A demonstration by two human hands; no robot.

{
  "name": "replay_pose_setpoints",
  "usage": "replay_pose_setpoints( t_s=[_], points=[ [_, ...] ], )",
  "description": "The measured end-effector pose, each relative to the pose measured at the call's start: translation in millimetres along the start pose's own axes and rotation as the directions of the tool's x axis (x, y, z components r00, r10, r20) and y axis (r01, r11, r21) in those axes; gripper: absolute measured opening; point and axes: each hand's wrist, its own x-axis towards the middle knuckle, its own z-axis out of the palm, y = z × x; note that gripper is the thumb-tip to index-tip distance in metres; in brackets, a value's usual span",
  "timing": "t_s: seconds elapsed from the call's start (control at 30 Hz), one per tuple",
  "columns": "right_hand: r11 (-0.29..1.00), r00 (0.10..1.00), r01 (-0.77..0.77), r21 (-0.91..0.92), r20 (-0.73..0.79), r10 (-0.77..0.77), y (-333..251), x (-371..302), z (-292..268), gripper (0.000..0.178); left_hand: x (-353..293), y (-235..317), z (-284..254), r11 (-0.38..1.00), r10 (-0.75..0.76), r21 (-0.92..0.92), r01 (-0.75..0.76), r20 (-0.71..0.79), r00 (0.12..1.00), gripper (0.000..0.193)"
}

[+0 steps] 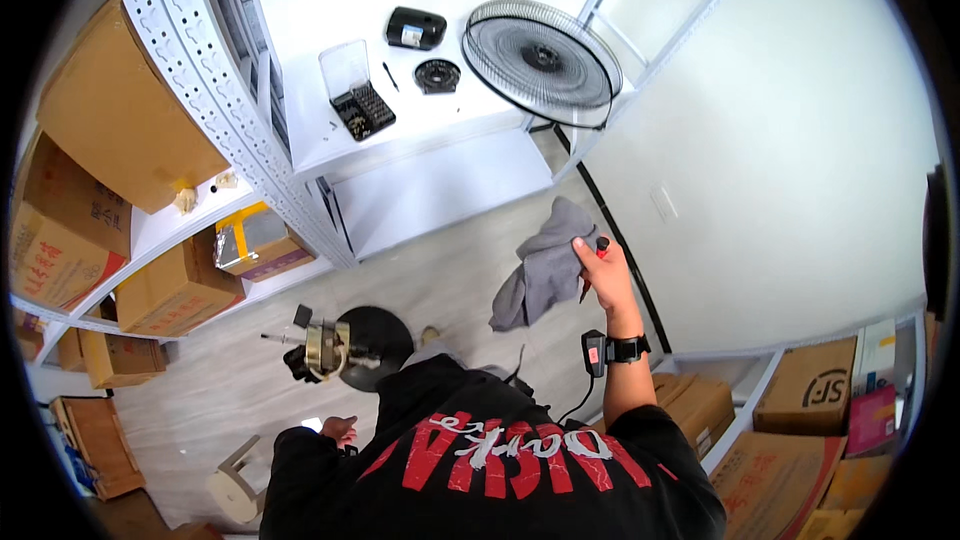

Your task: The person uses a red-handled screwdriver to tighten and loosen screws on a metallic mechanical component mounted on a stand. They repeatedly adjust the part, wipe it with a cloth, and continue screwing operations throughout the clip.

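Observation:
My right hand [605,275] is raised at the right, closed around a grey cloth [540,268]. The same hand also grips a tool with a red-and-black handle [602,246]; its kind is mostly hidden by my fingers. The cloth hangs loosely to the left of the hand. Low at the left, my left hand [340,430] shows only in part, its fingers loosely apart and nothing visible in them. Ahead of it stands a fan's exposed motor unit [325,348], above a round black base [385,332] on the floor.
A white shelf [310,130] ahead carries a fan grille [540,58], a black housing [416,28], a round black part [437,76] and an opened bit case [362,110]. Cardboard boxes fill racks at left [130,110] and lower right [775,475]. A white wall [790,170] bounds the right.

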Motion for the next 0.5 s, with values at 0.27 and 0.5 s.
replay_pose_setpoints(
  t_s=[0.27,0.5],
  points=[
    [0.93,0.989,0.146,0.338,-0.069,-0.131,-109,144,22,0.027,-3,70,36,0.87,0.042,-0.476,-0.127,-0.185,0.982,0.041],
    [0.908,0.905,0.239,0.343,0.26,-0.336,-178,269,51,0.023,-16,16,148,0.697,-0.08,-0.705,-0.13,-0.256,0.963,0.032]
  ],
)
